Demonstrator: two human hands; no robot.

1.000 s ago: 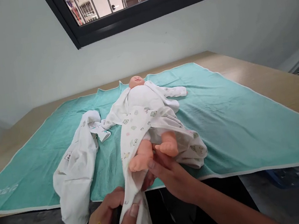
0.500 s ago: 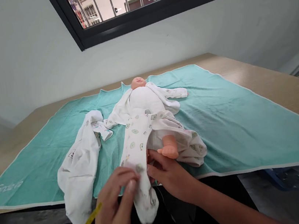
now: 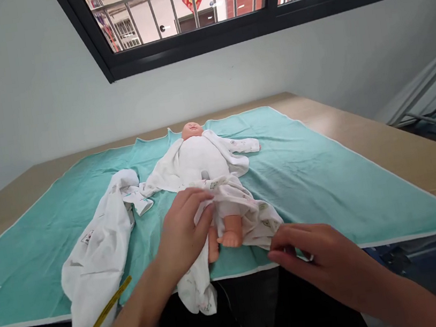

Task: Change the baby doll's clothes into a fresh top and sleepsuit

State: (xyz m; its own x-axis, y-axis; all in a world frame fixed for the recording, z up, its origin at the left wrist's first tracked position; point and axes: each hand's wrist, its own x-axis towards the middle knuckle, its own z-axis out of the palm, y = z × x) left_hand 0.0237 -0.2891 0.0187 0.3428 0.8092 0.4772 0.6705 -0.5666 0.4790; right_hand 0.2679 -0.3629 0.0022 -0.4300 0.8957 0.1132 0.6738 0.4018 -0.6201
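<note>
A baby doll (image 3: 233,230) lies on its back, head away from me, its two bare feet showing. It is partly in a white printed romper (image 3: 197,288) that lies open over the chest. My left hand (image 3: 184,230) is closed in a pinch on the romper's cloth over the doll's lap. At the lower right, my right hand (image 3: 316,255) has its fingers curled on the edge of the romper's other leg (image 3: 265,224). The near leg of the romper hangs over the table's front edge.
A second white garment (image 3: 97,256) lies to the left, its end hanging over the front edge. Under everything is a turquoise blanket (image 3: 327,191) on a wooden table (image 3: 358,122). A barred window (image 3: 180,6) is above the wall behind. A yellow strip (image 3: 105,312) hangs by my left wrist.
My left hand has moved up from the hanging romper leg to the doll's lap. My right hand has moved right to the other leg. Both of the doll's feet now show.
</note>
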